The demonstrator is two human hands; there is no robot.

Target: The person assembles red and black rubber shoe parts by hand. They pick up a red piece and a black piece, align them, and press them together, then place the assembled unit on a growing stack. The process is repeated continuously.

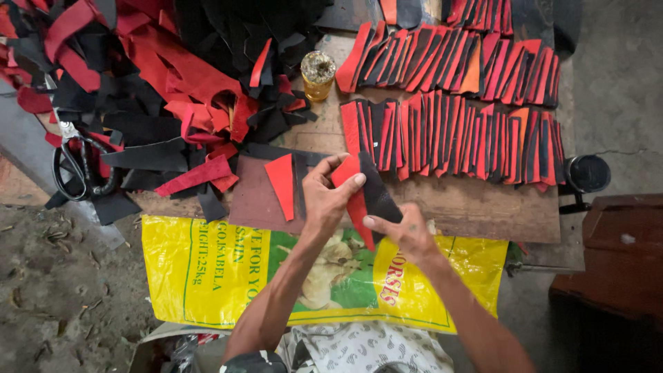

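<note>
While we look down over the wooden board (483, 207), our left hand (324, 197) pinches a red piece (349, 186) between thumb and fingers, and our right hand (407, 231) pinches the black piece (378, 197) lying against it, both held just above the board's near edge. Rows of cut pieces (456, 135) lie beyond, scissors (79, 166) at the far left beside a scrap heap (159, 76).

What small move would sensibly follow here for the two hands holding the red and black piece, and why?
Probably setting the held piece into the near row of cut pieces. The left hand and right hand pinch one red-and-black piece above the wooden board, and that row of overlapped pieces ends just beyond the fingers.
</note>
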